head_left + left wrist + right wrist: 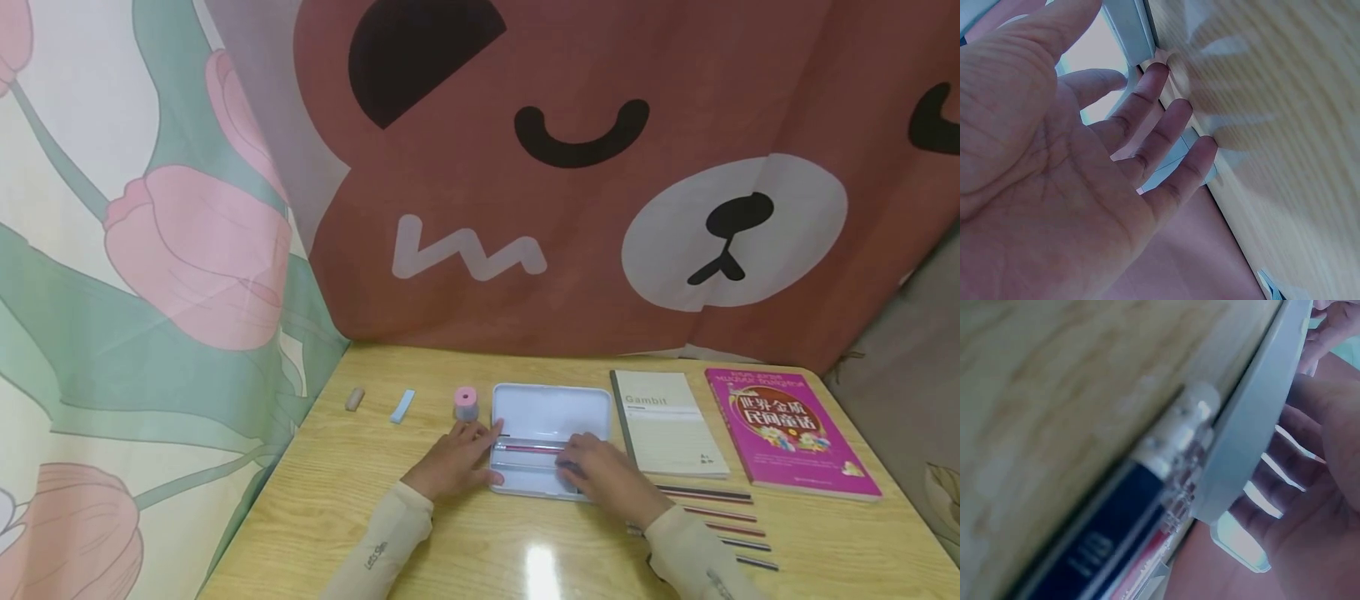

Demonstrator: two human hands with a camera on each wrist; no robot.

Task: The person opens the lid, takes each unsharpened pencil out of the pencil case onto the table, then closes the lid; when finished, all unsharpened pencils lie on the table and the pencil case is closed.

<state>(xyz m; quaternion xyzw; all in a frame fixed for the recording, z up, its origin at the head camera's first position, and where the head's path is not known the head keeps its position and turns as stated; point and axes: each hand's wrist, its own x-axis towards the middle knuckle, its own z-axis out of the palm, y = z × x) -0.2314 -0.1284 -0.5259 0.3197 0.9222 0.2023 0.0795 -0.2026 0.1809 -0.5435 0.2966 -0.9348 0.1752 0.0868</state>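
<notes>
A white metal pencil case (552, 412) lies with its lid folded back on the table. Inside, a red pencil (528, 449) rests lengthwise. My left hand (456, 463) touches the case's left side, its fingers spread and loosely bent; the left wrist view shows the bare palm (1054, 181). Over the right part of the case is my right hand (606, 471), fingers reaching in at the pencil's right end and thumb apart near the front wall. In the right wrist view, the case wall (1254, 419) hides the tips of the right hand (1316, 487).
Several pencils (723, 512) lie in a row right of the case, partly under the right forearm. Behind them are a notebook (671, 425) and a pink book (795, 437). A pink-topped sharpener (466, 403), light-blue strip (402, 406) and brownish eraser-like piece (355, 399) lie left.
</notes>
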